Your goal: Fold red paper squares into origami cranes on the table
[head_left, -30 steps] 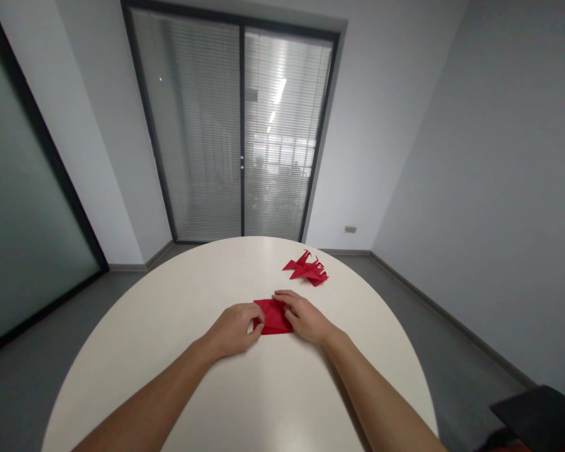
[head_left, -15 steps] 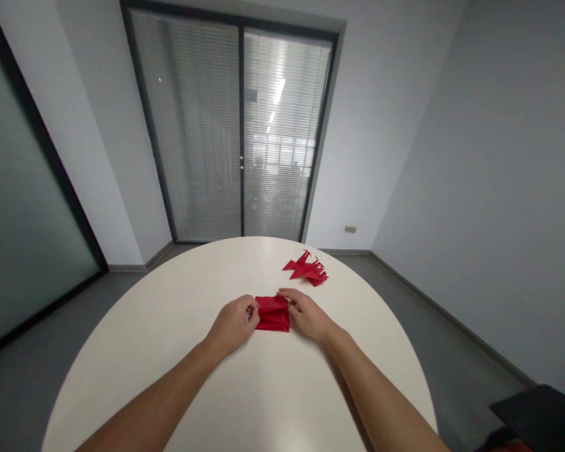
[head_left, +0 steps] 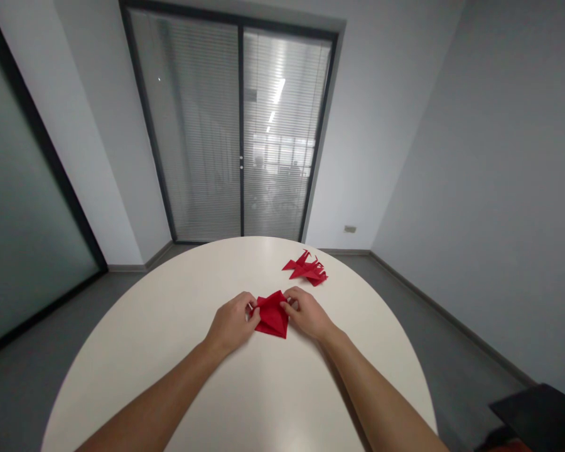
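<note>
Since a moment ago, both hands have drawn closer together and the red paper (head_left: 272, 315) has gone from a flat rectangle to a raised, pointed shape. Left hand (head_left: 230, 324) pinches its left edge; right hand (head_left: 306, 314) pinches its right edge, each grip closed on it. It sits mid-table (head_left: 179, 301). Folded red paper pieces (head_left: 307, 269) lie well behind.
</note>
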Action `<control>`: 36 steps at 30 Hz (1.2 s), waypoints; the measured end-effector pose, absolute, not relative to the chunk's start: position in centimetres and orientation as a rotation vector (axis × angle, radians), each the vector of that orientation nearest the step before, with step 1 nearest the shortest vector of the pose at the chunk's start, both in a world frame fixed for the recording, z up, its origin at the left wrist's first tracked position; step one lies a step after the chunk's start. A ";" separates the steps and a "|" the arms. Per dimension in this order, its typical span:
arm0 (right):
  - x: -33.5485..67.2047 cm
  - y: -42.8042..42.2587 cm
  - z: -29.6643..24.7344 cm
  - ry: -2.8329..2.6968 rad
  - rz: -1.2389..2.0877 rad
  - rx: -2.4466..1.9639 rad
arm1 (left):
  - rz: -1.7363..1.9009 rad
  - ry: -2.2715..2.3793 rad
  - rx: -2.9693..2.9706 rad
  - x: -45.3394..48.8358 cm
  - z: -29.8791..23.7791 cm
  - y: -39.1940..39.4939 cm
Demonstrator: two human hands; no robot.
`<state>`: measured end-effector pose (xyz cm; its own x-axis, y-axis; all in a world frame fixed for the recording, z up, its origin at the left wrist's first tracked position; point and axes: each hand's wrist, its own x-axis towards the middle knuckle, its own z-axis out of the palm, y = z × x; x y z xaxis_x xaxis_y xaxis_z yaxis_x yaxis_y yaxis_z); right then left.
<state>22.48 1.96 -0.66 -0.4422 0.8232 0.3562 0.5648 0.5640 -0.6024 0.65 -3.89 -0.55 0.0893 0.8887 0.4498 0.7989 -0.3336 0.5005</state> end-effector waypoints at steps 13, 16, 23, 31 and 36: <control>21.7 1.8 -1.0 -2.151 0.418 -1.151 | 0.982 1.872 2.176 1.2 -0.6 -4.0; 21.5 1.9 -1.2 -2.103 0.471 -1.141 | 0.972 1.930 2.143 1.4 -0.6 -4.0; 20.5 1.4 -0.7 -2.039 0.507 -1.131 | 0.912 1.972 2.119 1.7 -0.1 -4.1; 20.5 1.4 -0.9 -2.041 0.519 -1.116 | 0.977 1.955 2.024 1.6 -0.6 -3.6; 20.3 1.2 -0.7 -2.040 0.499 -1.144 | 0.974 1.927 2.022 1.6 -0.8 -3.5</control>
<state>20.34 1.22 -0.69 -0.3356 0.8486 0.4089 0.5641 0.5287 -0.6342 1.63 -3.48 -0.79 -0.0566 0.9432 0.3272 0.8228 -0.1416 0.5504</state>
